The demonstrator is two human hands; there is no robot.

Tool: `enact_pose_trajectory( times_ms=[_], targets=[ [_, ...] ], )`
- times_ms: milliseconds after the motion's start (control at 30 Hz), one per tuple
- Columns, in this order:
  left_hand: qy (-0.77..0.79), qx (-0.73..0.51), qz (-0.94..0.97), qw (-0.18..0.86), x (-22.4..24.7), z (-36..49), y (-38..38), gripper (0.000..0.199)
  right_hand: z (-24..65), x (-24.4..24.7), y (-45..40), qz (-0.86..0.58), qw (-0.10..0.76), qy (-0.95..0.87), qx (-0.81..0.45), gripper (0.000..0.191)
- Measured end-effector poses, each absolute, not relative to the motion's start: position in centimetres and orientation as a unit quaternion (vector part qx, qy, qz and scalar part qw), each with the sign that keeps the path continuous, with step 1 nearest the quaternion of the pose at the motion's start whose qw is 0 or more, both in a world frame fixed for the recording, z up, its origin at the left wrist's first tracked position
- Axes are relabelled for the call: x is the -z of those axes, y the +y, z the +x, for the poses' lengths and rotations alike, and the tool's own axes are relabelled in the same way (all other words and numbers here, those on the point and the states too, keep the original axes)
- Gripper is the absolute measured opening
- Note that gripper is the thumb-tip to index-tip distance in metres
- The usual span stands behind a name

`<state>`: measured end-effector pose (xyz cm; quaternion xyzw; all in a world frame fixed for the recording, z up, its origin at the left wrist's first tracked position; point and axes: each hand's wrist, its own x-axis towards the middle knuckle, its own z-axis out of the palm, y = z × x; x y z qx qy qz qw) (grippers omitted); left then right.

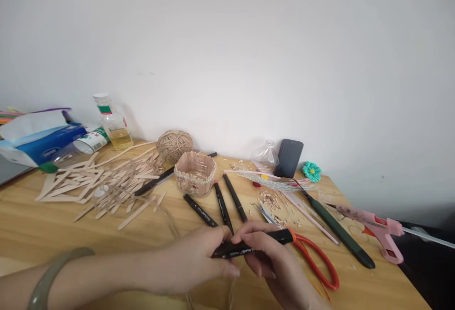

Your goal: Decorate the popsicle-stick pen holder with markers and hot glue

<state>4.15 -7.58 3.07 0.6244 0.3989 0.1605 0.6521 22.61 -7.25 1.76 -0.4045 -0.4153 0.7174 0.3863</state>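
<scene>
Both of my hands grip one black marker [284, 237] with an orange end, held level above the table's front. My left hand [199, 258] closes round its left part. My right hand [268, 248] pinches it farther right, fingers wrapped about the barrel. Just beyond my hands lie more black markers: one on the left [199, 209], a middle one [222, 205] and one on the right [234, 196]. Behind them stands a small basket [195, 173] faced with wooden pieces and a sparkly band. Red-handled scissors [318, 262] lie by my right hand, partly hidden.
Wooden sticks [131, 182] pile up at left, near a twine ball [174, 145] and a glass bottle [113, 125]. Rightward are wood shavings [272, 201], a phone [289, 158], a green flower [312, 171], a dark green tool [337, 229] and a pink glue gun [377, 229] at the edge.
</scene>
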Motion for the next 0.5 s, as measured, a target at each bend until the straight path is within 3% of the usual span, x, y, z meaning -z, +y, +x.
enact_pose_trajectory(
  times_ms=[33, 100, 167, 267, 500],
  targets=[
    [0.439, -0.133, 0.620, 0.636, -3.1, 3.4, -8.0, 0.023, 23.5, -1.9, -7.2, -0.398, 0.392, -0.404, -0.725, 0.016],
    [0.498, -0.091, 0.601, 0.618, -2.9, 1.6, -8.6, 0.023, 25.6, -2.5, -6.9, -0.357, 0.520, -0.334, -0.700, 0.014],
    [0.546, -0.114, 0.572, 0.602, -2.2, 0.2, -9.0, 0.029, 27.2, -3.1, -6.7, -0.347, 0.559, -0.321, -0.681, 0.013],
    [0.535, -0.158, 0.571, 0.602, -0.9, -0.3, -9.1, 0.036, 27.3, -3.2, -7.2, -0.320, 0.525, -0.297, -0.730, 0.013],
    [0.519, -0.170, 0.601, 0.584, 0.1, 1.0, -9.2, 0.023, 25.4, -1.6, -7.9, -0.259, 0.502, -0.229, -0.793, 0.011]
  ],
)
